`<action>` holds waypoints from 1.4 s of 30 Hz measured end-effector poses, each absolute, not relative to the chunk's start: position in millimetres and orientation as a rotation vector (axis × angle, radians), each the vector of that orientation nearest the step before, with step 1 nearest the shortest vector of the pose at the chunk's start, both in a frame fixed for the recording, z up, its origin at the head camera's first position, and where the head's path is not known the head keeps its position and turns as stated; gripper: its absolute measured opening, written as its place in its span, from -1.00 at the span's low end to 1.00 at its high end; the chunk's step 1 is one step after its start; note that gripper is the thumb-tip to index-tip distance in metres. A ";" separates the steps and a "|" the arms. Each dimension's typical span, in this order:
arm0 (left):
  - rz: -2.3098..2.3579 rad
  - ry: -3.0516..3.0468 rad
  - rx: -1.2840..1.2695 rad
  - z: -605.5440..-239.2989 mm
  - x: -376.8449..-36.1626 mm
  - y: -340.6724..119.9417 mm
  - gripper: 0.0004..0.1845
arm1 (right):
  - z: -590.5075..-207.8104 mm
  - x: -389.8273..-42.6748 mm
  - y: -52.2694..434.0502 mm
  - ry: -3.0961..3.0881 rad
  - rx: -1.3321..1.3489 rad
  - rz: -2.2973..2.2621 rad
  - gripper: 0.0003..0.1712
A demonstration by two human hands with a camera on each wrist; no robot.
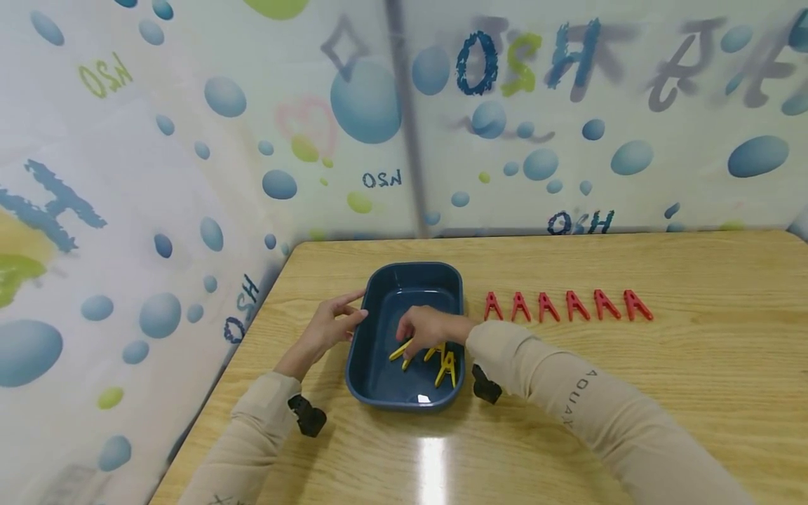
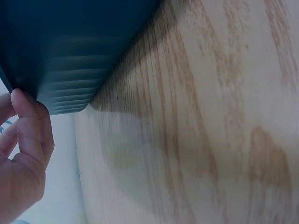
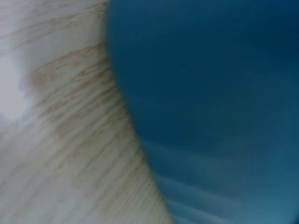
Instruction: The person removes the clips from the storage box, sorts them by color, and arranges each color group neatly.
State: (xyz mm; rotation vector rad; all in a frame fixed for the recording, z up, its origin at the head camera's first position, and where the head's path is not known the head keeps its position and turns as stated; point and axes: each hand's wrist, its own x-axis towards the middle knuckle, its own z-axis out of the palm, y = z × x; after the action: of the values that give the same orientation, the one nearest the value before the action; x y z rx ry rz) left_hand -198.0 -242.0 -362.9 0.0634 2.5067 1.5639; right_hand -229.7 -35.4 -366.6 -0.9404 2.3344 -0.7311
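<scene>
Because the wooden table (image 1: 631, 393) fills the lower half of the head view and runs up against the bubble-printed curtain (image 1: 189, 140) across the top and left, everything sits in a shallow corner with the work near the frame's centre. There the dark blue tub (image 1: 379, 382) stands, long side running away from the viewer. The left hand (image 1: 328, 330), just left of centre, rests against the tub's outer wall, its fingers straight and loosely spread rather than curled round anything; judging by that, it steadies the tub so it will not slide. The left wrist view shows a fingertip (image 2: 21, 100) touching the tub's ribbed corner. The right hand (image 1: 429, 326) reaches over the right rim into the tub, fingers bent down onto a yellow clothespin (image 1: 400, 351); it seems to pinch it, though the grip is partly hidden. More yellow clothespins (image 1: 447, 366) lie on the tub floor by the right wall. To the right of centre, six red clothespins (image 1: 568, 306) stand in a neat row, apart from the tub. Nothing blocks either hand but the tub's rim.
</scene>
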 end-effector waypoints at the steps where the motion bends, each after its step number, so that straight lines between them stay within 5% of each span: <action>1: 1.562 2.509 0.062 -362.7 -197.8 -242.0 -0.50 | -366.9 -229.3 -35.6 2.334 -0.949 -0.725 -0.73; 42: 1.525 2.535 0.070 -361.6 -196.5 -241.2 -0.50 | -372.3 -228.7 -36.9 2.183 -1.151 -0.822 -0.80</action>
State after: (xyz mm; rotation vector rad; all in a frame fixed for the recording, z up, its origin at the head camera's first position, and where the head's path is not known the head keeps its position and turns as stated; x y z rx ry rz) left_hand -196.5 -241.2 -361.6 0.0697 2.5349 1.5248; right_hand -228.7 -36.9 -372.3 -1.1507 2.1833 -0.8219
